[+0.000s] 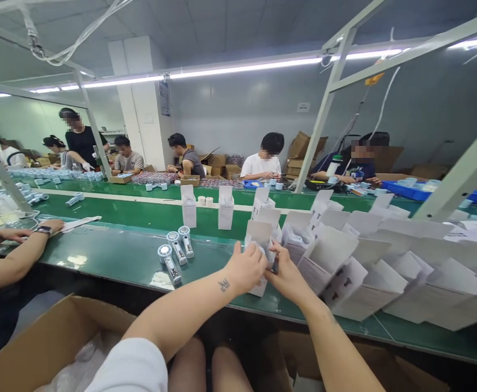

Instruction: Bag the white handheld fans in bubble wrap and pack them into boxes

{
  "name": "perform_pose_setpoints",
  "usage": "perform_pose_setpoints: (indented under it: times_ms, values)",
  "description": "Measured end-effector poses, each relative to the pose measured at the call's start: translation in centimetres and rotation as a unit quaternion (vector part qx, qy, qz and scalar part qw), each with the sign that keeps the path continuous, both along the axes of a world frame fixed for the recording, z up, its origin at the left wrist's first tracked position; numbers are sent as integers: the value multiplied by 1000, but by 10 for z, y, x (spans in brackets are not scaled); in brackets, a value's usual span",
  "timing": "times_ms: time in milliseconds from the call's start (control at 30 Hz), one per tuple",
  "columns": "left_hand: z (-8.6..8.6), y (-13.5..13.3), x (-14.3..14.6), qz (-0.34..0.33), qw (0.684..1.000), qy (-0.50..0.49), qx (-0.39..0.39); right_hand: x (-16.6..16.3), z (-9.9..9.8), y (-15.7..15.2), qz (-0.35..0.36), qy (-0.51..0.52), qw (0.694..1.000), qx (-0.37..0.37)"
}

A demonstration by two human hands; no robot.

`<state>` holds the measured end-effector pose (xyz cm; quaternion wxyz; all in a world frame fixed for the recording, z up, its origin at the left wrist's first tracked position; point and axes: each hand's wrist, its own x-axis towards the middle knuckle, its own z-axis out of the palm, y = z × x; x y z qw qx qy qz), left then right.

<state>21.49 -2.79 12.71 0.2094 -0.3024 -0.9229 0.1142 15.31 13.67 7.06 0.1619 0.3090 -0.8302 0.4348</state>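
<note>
A small white carton (pixel 258 231) stands at the front edge of the green bench with its lid flap up. My left hand (pixel 246 269) is closed over its opening, fingers curled inward; something whitish shows under the fingertips, but its kind is hidden. At the carton's right side, my right hand (pixel 286 276) grips it between thumb and fingers. To the left of my hands lie three light-blue and white handheld devices (pixel 169 262) with round heads and short handles.
Many open white cartons (pixel 365 283) crowd the bench at right. Two more cartons (pixel 189 209) stand on the conveyor belt (pixel 140 212) beside two small cups (pixel 205 201). Below left is a cardboard box (pixel 30 348) holding plastic bags. A co-worker's arms (pixel 18 256) rest at left.
</note>
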Motion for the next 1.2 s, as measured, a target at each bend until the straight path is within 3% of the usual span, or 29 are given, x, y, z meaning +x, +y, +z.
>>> perform_pose_setpoints:
  times_ms: [200, 333, 433, 500, 567, 700, 767, 833, 933, 1033, 1200]
  values:
    - [-22, 9, -12, -27, 998, 26, 58, 17, 4, 1, -36, -7, 999, 16]
    - [-28, -16, -8, -51, 991, 30, 116, 32, 12, -6, 6, -100, 995, -26]
    - [-23, -47, 2, -60, 990, 21, 124, 45, 21, -27, 33, -110, 993, -34]
    - [-7, -76, 9, -69, 989, 17, 130, 51, 28, -44, 41, -102, 992, -57]
    - [18, -115, 13, -53, 982, 25, 181, 53, 35, -60, 43, -106, 989, -98]
    - [78, -223, -3, 67, 939, 37, 336, 26, 37, -98, 80, -235, 962, -112]
    - [92, -277, -29, 163, 935, 42, 313, -3, 30, -132, 103, -318, 939, -74]
    - [89, -323, -63, 259, 934, 25, 243, -33, 19, -174, 90, -358, 929, -10]
    - [64, -370, -113, 360, 918, -22, 163, -69, -2, -233, 42, -353, 930, 97]
    - [38, -399, -150, 387, 909, -51, 143, -85, -21, -267, 39, -348, 927, 136]
    - [17, -431, -185, 395, 906, -80, 130, -86, -36, -276, 71, -359, 918, 152]
